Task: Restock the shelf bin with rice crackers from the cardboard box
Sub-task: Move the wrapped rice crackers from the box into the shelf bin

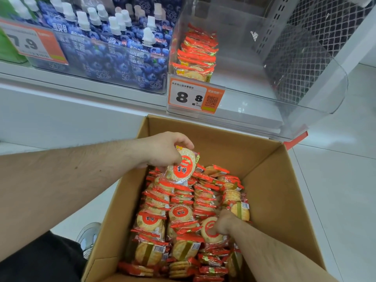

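Early yet: bin [254, 86] has one short stack; box [270, 180] is nearly full. My left hand [162, 149] grips a cracker pack [181, 166]; right hand [222, 222] pinches another pack [209, 231].

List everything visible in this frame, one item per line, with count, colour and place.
cardboard box: one, brown, open, on the floor below the shelf.
rice cracker packs: many, red and clear, filling the box.
shelf bin: one, clear, on the shelf, mostly bare.
stacked cracker packs: one row, red, at the bin's left side.
price tag: one, orange and white, on the bin's front.
pouch drinks: many, blue with white caps, in the bin to the left.
shoe: one, grey, left of the box.
left hand: holds one pack above the box.
right hand: fingers on a pack inside the box.
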`<state>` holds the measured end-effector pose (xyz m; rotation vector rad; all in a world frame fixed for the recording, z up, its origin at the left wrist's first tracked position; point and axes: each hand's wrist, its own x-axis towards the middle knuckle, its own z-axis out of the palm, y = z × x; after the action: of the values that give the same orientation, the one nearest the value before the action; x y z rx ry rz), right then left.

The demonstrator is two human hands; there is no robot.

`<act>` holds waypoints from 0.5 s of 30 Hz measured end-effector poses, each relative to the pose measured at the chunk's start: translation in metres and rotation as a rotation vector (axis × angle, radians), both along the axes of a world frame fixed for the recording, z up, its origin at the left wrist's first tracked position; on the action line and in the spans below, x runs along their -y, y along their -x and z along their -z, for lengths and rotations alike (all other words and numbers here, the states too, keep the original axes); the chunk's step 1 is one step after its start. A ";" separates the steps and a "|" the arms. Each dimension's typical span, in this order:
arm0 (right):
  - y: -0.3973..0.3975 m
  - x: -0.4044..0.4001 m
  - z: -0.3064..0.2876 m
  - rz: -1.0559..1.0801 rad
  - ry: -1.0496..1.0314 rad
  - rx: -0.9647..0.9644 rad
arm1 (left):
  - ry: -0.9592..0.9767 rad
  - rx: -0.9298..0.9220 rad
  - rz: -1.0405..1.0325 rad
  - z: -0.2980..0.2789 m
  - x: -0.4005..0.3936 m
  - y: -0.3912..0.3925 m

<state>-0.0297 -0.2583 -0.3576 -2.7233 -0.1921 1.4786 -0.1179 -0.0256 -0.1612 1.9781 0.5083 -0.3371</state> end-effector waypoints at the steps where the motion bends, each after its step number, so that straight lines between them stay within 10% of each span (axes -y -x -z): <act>1: -0.004 0.000 -0.007 -0.014 -0.008 -0.003 | 0.002 0.012 0.000 -0.001 -0.001 0.000; 15: -0.037 -0.010 -0.226 0.261 -1.074 -0.366 | 0.177 0.126 -0.047 -0.017 -0.005 0.002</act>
<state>0.0072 -0.2481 -0.1312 -1.5490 -0.4347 1.2311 -0.1195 -0.0204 -0.1444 1.7996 0.4283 -0.2184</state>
